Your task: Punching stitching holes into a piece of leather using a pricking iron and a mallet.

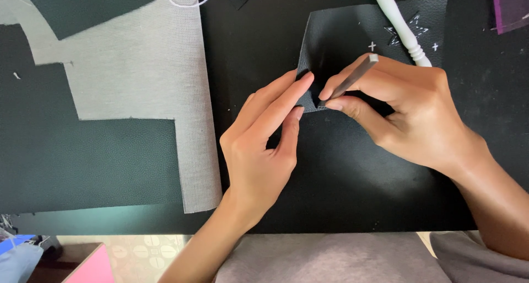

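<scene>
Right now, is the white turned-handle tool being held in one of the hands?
No, the white tool lies untouched on the dark leather piece, while the right hand holds a slim grey tool.
</scene>
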